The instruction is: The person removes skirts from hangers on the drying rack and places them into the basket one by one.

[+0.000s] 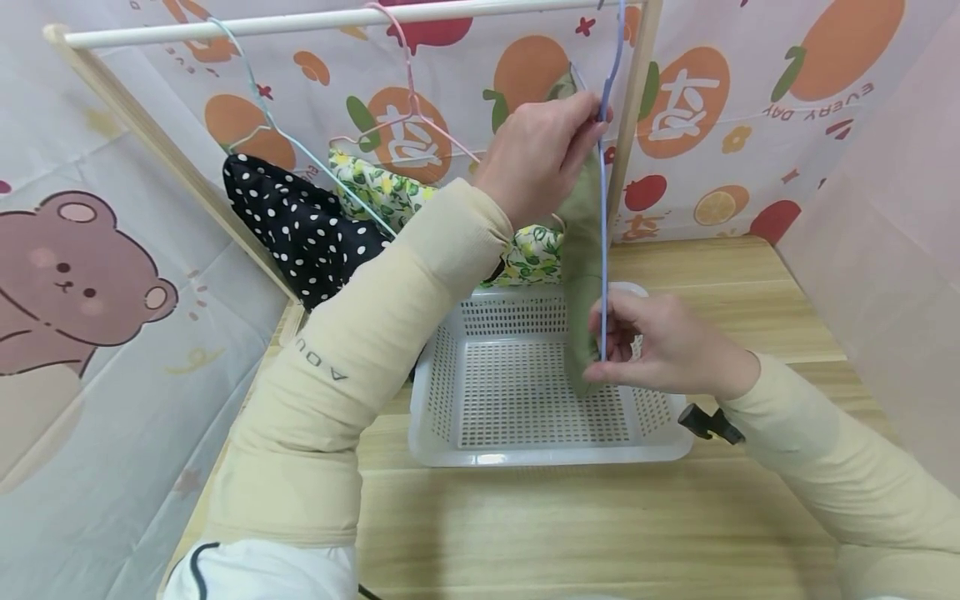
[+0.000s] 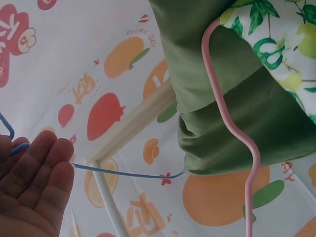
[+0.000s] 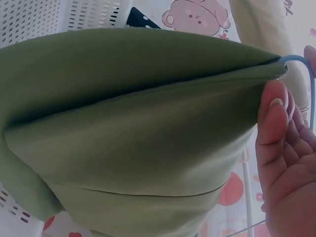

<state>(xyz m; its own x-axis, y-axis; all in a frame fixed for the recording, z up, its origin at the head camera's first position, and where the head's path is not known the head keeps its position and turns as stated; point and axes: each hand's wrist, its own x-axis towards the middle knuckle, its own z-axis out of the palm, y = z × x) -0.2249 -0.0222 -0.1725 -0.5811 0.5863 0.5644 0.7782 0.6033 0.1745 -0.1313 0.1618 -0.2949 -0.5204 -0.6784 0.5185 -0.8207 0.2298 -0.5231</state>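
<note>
My left hand [image 1: 536, 158] grips a blue-purple wire hanger [image 1: 603, 217] near its hook, just below the rail. One end of the hanger is inside an olive-green garment [image 1: 581, 250] that hangs down beside it over a white basket [image 1: 438, 454]. At the hanger's lower end, my right hand [image 1: 660, 342] pinches the garment's edge between thumb and fingers. The right wrist view shows the green cloth [image 3: 128, 148] folded open, its corner at the fingertips [image 3: 274, 98] and the blue wire [image 3: 296, 58] running to it.
A white rail [image 1: 300, 27] on a wooden frame crosses the back. On it hang a light-blue hanger [image 1: 300, 142] with a black polka-dot garment [image 1: 292, 225] and a pink hanger [image 1: 410, 75] with a lemon-print garment [image 1: 375, 179]. The perforated basket stands on a wooden table [image 1: 600, 533].
</note>
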